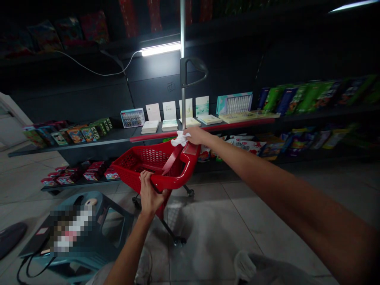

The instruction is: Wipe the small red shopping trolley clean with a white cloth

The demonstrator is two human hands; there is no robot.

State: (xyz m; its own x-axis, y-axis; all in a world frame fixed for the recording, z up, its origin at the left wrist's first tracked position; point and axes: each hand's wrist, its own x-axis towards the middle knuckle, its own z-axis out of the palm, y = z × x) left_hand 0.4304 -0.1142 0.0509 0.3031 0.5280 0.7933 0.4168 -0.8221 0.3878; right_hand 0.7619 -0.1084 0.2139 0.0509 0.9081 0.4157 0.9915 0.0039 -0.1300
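A small red shopping cart (175, 183) with a perforated basket stands on the floor in front of me. My left hand (150, 194) is closed over the near rim of its basket, beside the curved handle. My right hand (194, 135) holds a crumpled white cloth (179, 139) at the far right corner of the cart, by the foot of an upright metal pole (183, 97). The fingertips of the right hand are partly hidden in the cloth. A grey loop-shaped grip (194, 73) is fixed to the pole higher up.
A shelf (118, 136) behind the cart carries notebooks (170, 111), small boxes and bagged goods (311, 97). To the left is a blue-grey plastic stool (115, 221) with a dark device and cables on it. A lit tube lamp (160, 49) hangs above the shelf.
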